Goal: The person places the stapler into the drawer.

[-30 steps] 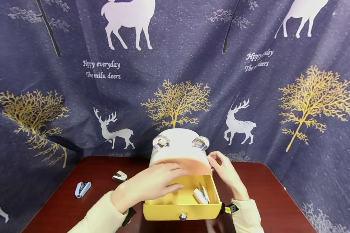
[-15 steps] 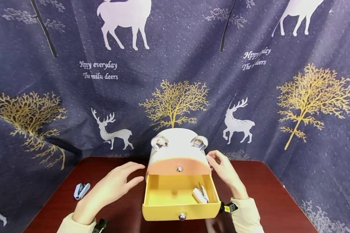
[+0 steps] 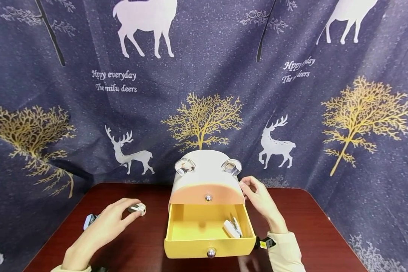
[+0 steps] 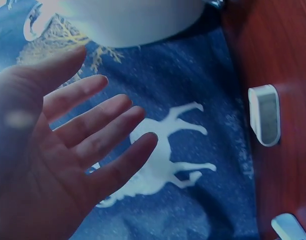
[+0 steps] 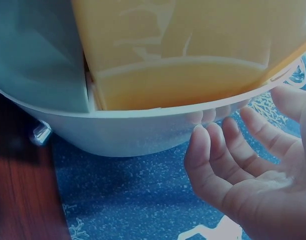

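Now, left hand (image 3: 108, 222) loosely spread, nothing held, poised by white-grey stapler (image 3: 141, 209) on desk (image 3: 153, 234); right hand (image 3: 260, 198) relaxed, nothing held, placed at side of white cabinet (image 3: 207, 170). Yellow drawer (image 3: 187, 249) pulled out, second stapler (image 3: 230, 229) laid inside.

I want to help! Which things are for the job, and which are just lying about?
For the job, probably:
grey-white stapler by the left hand
open yellow drawer
white stapler inside it
white box by the right hand
perhaps blue stapler

Just there:
deer curtain
table
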`<state>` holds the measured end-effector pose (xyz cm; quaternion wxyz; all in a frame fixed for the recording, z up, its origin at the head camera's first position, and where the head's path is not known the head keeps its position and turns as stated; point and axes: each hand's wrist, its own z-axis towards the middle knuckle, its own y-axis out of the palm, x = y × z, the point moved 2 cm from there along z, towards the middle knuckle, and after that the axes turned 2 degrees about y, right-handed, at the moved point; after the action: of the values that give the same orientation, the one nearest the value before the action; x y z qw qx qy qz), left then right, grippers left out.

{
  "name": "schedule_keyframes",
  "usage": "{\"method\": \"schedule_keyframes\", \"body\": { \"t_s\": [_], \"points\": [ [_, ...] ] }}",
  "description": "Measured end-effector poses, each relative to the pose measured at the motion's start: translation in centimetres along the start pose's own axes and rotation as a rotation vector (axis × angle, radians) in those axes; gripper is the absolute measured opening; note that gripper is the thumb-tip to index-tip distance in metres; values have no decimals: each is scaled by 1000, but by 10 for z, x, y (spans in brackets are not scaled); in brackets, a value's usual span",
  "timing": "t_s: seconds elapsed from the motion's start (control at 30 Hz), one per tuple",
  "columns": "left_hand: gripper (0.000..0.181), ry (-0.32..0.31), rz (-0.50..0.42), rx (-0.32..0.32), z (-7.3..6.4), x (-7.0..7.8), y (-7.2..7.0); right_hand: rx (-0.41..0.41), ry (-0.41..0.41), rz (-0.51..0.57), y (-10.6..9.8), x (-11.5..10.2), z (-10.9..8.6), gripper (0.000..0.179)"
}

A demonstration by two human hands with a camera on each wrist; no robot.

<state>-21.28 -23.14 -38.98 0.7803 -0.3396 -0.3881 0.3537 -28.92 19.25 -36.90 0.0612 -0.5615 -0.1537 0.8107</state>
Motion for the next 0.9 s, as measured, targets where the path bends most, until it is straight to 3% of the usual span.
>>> {"method": "schedule_keyframes", "body": {
  "t_s": [0.23, 0.53, 0.77, 0.9],
  "points": [
    [34, -50, 21, 38, -11, -17, -1, 2, 6, 11, 1, 1, 1, 20],
    [38, -140, 20, 23, -22, -36, -3, 3, 1, 13, 2, 1, 1, 18],
    [47, -170, 19, 63, -29, -51, -1, 7, 5, 10, 2, 0, 0, 20],
    [54, -198, 8, 14, -33, -62, 3, 10, 10, 10, 2, 0, 0, 21]
  ]
}}
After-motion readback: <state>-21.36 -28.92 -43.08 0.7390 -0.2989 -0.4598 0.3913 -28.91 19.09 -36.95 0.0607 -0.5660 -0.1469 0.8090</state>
